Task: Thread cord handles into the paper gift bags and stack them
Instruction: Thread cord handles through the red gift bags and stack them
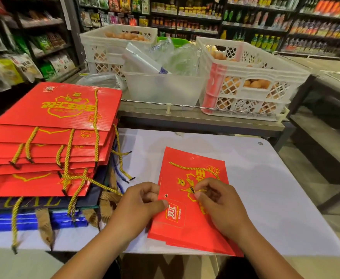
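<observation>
A flat red paper gift bag (187,222) lies on the white table (275,188) in front of me. A small punched hole (166,195) shows near its left edge. My left hand (143,202) holds that edge, thumb pressed on the bag just below the hole. My right hand (217,200) pinches the black-tipped end of a gold cord (193,169) that trails across the bag's upper part. To the left stands a stack of red bags (50,137) with gold cord handles hanging out.
Under the red stack lie dark and blue bags (32,220) with brown handles. Behind the table, a counter holds white crates of eggs (251,81) and a translucent bin (163,89) with plastic bags. Store shelves fill the background.
</observation>
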`<state>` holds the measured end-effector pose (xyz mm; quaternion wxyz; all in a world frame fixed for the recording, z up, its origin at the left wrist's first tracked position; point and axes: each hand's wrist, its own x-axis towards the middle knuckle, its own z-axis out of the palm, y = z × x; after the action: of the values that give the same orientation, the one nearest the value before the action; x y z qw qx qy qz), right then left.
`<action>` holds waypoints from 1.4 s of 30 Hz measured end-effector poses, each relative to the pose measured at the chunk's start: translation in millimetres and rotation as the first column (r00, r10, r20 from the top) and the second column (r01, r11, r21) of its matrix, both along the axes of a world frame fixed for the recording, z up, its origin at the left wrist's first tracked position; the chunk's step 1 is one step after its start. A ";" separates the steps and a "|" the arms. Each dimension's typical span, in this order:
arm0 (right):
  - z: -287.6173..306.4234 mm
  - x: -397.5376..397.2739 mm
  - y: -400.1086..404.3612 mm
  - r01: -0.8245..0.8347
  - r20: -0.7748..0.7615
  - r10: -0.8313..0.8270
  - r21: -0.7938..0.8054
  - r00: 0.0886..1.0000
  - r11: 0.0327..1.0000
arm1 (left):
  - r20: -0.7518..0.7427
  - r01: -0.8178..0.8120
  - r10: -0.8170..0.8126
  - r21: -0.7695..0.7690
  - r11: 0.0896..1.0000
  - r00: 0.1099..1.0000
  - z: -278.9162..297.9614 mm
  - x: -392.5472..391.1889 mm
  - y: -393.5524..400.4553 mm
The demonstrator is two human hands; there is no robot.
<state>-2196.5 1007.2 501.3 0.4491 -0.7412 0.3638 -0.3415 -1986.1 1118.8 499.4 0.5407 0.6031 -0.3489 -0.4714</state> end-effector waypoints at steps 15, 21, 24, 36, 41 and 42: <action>1.9 21.0 -10.6 -0.016 -0.072 0.019 0.035 0.997 0.999 | 0.018 -0.046 0.048 -0.086 0.995 0.999 -7.9 -8.8 0.5; 21.7 40.9 -19.9 -0.058 0.009 0.058 -0.032 0.998 0.998 | 0.087 -0.042 0.051 -0.095 0.995 0.995 12.1 -12.1 -13.6; 18.2 55.2 -11.6 -0.114 0.054 0.115 -0.033 0.992 0.993 | 0.142 -0.034 0.044 -0.070 0.997 0.989 4.8 -13.3 -11.5; 7.9 42.5 -12.7 -0.064 0.158 0.060 0.026 0.986 0.998 | 0.147 0.020 -0.004 -0.108 0.994 0.989 -1.9 -12.1 -5.8; 3.0 41.2 -12.8 -0.090 0.077 0.093 -0.047 0.993 0.995 | 0.147 0.021 -0.003 -0.122 0.992 0.989 -4.2 -11.2 -5.2; 3.2 40.4 -12.5 -0.099 0.069 0.103 -0.056 0.992 0.993 | 0.143 0.022 -0.004 -0.126 0.992 0.990 -4.3 -11.1 -5.0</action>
<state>-2156.1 994.8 504.5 0.4588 -0.7576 0.3003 -0.3542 -1997.2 1113.7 495.1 0.5484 0.5974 -0.4200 -0.4074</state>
